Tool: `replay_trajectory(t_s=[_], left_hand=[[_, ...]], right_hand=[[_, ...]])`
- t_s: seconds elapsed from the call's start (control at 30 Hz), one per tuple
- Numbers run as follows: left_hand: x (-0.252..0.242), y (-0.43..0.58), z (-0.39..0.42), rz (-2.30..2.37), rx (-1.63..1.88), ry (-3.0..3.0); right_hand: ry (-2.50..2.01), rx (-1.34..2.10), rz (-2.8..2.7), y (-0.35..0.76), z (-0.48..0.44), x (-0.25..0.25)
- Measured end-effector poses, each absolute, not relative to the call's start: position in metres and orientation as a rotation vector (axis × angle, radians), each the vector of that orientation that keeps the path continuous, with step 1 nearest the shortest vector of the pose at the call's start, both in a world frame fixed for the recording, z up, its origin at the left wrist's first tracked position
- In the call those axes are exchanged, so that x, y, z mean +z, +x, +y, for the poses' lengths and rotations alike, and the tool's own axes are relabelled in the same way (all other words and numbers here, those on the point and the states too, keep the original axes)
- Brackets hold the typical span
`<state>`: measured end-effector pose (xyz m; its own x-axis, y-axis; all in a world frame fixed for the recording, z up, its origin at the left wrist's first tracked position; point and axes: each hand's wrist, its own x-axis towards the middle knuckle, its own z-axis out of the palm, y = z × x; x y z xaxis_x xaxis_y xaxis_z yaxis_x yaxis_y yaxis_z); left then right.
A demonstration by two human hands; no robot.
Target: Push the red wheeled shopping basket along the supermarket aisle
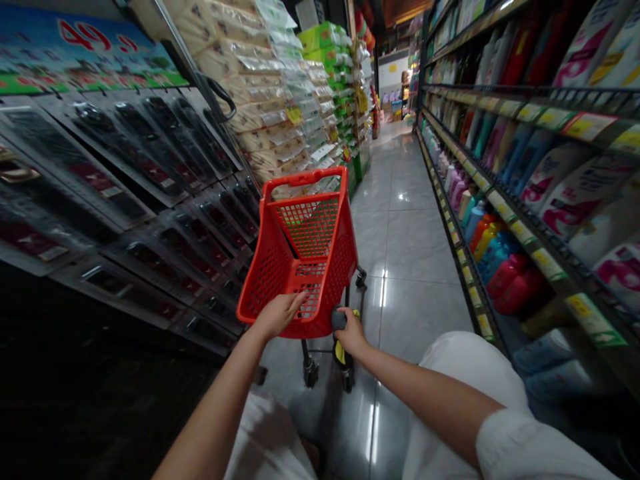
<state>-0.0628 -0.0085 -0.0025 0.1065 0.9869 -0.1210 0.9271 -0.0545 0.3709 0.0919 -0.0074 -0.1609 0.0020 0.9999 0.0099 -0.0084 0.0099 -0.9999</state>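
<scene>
A red plastic shopping cart (350, 247) stands in front of me, its basket walls and floor a grid of holes. Over its near rim lies my left hand (281, 315), fingers stretched out flat and pointing into the basket. My right hand (353, 333) is at the near right corner, with thumb and fingers closed round a dark grey rounded handle end (339, 318). Just below it, a yellow and black part (341, 353) hangs by the cart's frame. Dark caster wheels (310, 373) show under the basket.
Left of the cart hangs a rack of packaged belts (145, 127) beneath a blue price sign (95, 50). Beyond are stacked tissue packs (265, 100) and green packs (335, 73). Shelves of bottles (500, 247) line the right. Grey tiled floor (400, 233) runs ahead between them.
</scene>
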Motion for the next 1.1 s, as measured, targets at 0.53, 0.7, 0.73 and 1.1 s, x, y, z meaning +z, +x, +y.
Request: replay_trajectory(t_s=[0.53,0.7,0.73,1.1], left_hand=[[-0.010,-0.038,-0.042,2.400,-0.425,2.119],[-0.014,-0.009,-0.035,2.476,-0.342,2.060],[-0.015,-0.003,-0.033,2.473,-0.329,2.056],[-0.004,0.015,0.003,1.820,-0.323,2.329]], right_hand=[[-0.975,0.969,-1.217,0.112,0.018,-0.131],[-0.907,0.987,-1.197,0.130,0.041,-0.129],[-0.901,0.993,-1.194,0.134,0.047,-0.128],[-1.006,0.899,-1.312,0.187,0.065,-0.087]])
